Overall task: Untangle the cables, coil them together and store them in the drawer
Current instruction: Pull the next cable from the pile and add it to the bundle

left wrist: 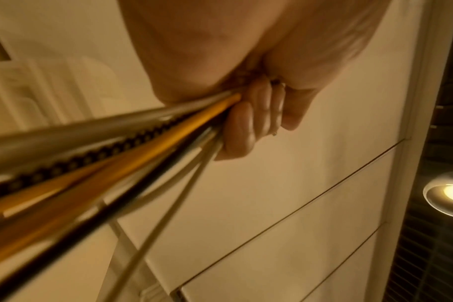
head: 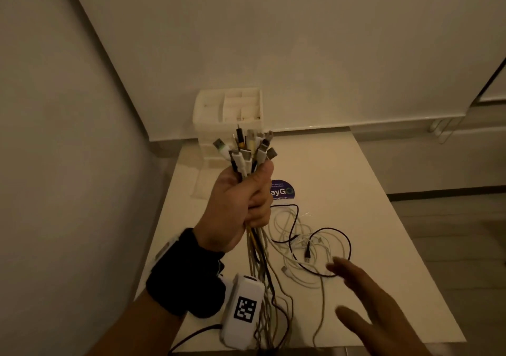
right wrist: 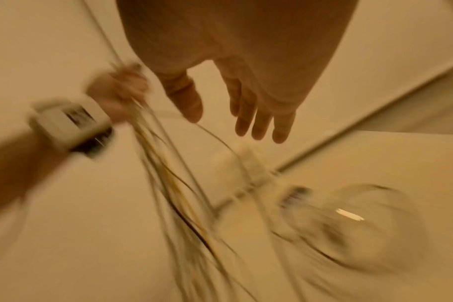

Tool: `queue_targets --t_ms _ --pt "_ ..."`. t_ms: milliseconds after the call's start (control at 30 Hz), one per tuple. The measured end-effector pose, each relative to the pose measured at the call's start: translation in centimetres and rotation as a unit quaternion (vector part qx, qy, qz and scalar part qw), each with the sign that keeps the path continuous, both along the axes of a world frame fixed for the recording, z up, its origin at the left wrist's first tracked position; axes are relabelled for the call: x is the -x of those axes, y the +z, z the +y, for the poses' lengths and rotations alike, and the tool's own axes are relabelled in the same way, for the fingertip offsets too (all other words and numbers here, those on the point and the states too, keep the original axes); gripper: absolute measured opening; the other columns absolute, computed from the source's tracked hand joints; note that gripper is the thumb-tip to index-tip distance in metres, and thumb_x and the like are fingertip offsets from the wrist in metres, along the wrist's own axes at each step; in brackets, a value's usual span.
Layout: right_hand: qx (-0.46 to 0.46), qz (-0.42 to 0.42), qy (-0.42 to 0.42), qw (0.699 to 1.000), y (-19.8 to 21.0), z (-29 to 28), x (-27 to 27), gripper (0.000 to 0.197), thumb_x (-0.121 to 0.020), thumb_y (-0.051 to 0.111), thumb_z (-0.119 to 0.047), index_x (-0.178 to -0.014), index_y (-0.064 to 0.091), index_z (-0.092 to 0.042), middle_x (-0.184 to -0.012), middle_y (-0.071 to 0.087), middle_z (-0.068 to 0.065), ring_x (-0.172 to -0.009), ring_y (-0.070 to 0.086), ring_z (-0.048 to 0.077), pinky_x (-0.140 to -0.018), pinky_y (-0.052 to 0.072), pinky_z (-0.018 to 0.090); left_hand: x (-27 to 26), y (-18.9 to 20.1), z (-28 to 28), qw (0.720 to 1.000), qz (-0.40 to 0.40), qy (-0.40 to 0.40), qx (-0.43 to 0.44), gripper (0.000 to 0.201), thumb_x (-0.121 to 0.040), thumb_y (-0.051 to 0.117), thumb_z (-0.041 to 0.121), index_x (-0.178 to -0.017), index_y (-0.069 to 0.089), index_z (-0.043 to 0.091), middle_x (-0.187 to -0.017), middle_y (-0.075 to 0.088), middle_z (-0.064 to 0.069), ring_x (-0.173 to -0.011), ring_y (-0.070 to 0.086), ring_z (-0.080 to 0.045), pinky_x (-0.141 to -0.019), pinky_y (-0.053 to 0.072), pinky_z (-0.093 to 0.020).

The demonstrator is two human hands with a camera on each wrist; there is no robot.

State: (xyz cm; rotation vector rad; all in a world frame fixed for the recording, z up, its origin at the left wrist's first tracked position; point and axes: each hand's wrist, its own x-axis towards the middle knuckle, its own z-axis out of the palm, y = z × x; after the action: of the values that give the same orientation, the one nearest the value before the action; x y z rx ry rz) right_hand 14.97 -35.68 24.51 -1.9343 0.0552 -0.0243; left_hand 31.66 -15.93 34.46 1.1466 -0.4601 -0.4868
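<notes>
My left hand (head: 241,199) is raised above the white table (head: 383,218) and grips a bundle of cables (head: 246,150), white, black and yellow, with their plugs sticking up out of the fist. The strands hang down from the fist (left wrist: 248,122) toward the table's near edge. Loose ends of white and black cable (head: 309,243) lie tangled on the table to the right. My right hand (head: 364,298) hovers over the near right of that tangle, fingers straight and spread (right wrist: 256,118), holding nothing. A small white drawer organiser (head: 228,114) stands at the table's far edge.
A round blue sticker (head: 283,191) is on the table behind the left hand. Walls close the space on the left and at the back. A white wrist device (head: 242,309) sits on my left forearm. Floor shows to the right of the table.
</notes>
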Motion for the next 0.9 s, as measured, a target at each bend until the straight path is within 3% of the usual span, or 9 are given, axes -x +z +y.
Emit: queue_targets --t_ms 100,233,367,433,500,567,667,767,900 --pt "-0.017 -0.017 0.092 0.995 3.8 5.7 -5.9 0.059 -0.077 0.065 -0.045 -0.133 0.047 -0.038 -0.131 0.056 -0.022 -0.123 0.051 -0.002 -0.103 0.041 0.027 1.5 -0.2 -1.6 0.999 -0.018 0.000 -0.036 0.040 -0.095 0.049 0.023 -0.061 0.031 0.014 -0.050 0.017 -0.005 -0.033 0.018 -0.011 -0.040 0.015 -0.021" --pt "-0.084 -0.020 0.140 0.986 4.2 9.1 -9.7 0.002 -0.084 0.066 -0.001 -0.084 0.064 -0.002 -0.080 0.069 0.017 -0.069 0.068 0.016 -0.063 0.057 0.031 2.9 -0.3 -2.1 0.997 -0.043 0.023 -0.067 0.033 -0.090 0.054 0.012 -0.061 0.038 0.016 -0.048 0.017 -0.002 -0.034 0.016 -0.010 -0.040 0.017 -0.018" --pt "-0.111 -0.045 0.101 0.988 1.2 11.2 -8.9 0.043 -0.083 0.066 -0.033 -0.089 0.059 0.009 -0.081 0.063 0.033 -0.076 0.061 0.050 -0.066 0.051 0.058 4.1 -1.2 -1.2 0.994 -0.037 0.064 -0.076 0.035 -0.088 0.059 0.000 -0.060 0.053 0.021 -0.042 0.024 0.004 -0.030 0.018 -0.010 -0.039 0.020 -0.016" --pt "-0.098 -0.017 0.115 0.988 0.0 11.0 -8.5 0.045 -0.084 0.068 -0.041 -0.078 0.063 0.003 -0.072 0.067 0.024 -0.068 0.064 0.041 -0.063 0.052 0.053 4.7 -1.5 -0.8 0.993 -0.034 0.090 -0.075 0.045 -0.091 0.059 -0.002 -0.055 0.056 0.026 -0.040 0.027 0.007 -0.029 0.020 -0.008 -0.038 0.022 -0.015" --pt "-0.063 0.024 0.135 0.989 -1.3 10.3 -8.0 0.045 -0.084 0.071 -0.040 -0.049 0.055 -0.018 -0.048 0.059 -0.002 -0.046 0.055 0.014 -0.052 0.048 0.030 4.6 -1.1 -0.3 0.993 -0.030 0.102 -0.047 0.044 -0.089 0.061 0.003 -0.052 0.049 0.024 -0.039 0.026 0.007 -0.029 0.020 -0.008 -0.039 0.021 -0.015" --pt "-0.058 0.070 0.156 0.984 -2.8 9.3 -6.8 0.052 -0.080 0.072 -0.046 -0.039 0.048 -0.025 -0.039 0.051 -0.009 -0.040 0.050 0.006 -0.050 0.042 0.016 3.9 -0.4 0.2 0.994 -0.012 0.110 -0.004 0.038 -0.086 0.061 0.009 -0.055 0.041 0.020 -0.039 0.024 0.007 -0.028 0.018 -0.008 -0.038 0.019 -0.014" --pt "-0.074 0.117 0.153 0.978 -4.8 8.0 -5.7 0.052 -0.069 0.072 -0.064 -0.048 0.056 -0.019 -0.049 0.060 -0.001 -0.049 0.061 0.016 -0.054 0.052 0.024 3.2 0.2 0.3 0.993 -0.009 0.116 0.020 0.036 -0.085 0.061 0.017 -0.066 0.031 0.012 -0.040 0.022 0.006 -0.028 0.017 -0.009 -0.038 0.017 -0.015" --pt "-0.049 0.167 0.155 0.973 -7.5 7.3 -5.2 0.069 -0.069 0.067 -0.061 -0.066 0.060 0.007 -0.057 0.061 0.008 -0.050 0.059 0.012 -0.057 0.051 0.023 2.9 0.7 -0.2 0.993 -0.027 0.113 0.021 0.037 -0.086 0.060 0.019 -0.063 0.032 0.012 -0.041 0.019 0.005 -0.028 0.015 -0.010 -0.038 0.017 -0.014" --pt "-0.020 0.175 0.103 0.979 -11.1 6.8 -4.7 0.079 -0.068 0.062 -0.073 -0.063 0.051 0.005 -0.056 0.049 0.013 -0.053 0.047 0.021 -0.056 0.042 0.035 3.0 1.8 -1.4 0.993 -0.048 0.107 0.032 0.039 -0.088 0.058 0.018 -0.057 0.035 0.015 -0.043 0.016 0.004 -0.029 0.015 -0.010 -0.040 0.016 -0.015"
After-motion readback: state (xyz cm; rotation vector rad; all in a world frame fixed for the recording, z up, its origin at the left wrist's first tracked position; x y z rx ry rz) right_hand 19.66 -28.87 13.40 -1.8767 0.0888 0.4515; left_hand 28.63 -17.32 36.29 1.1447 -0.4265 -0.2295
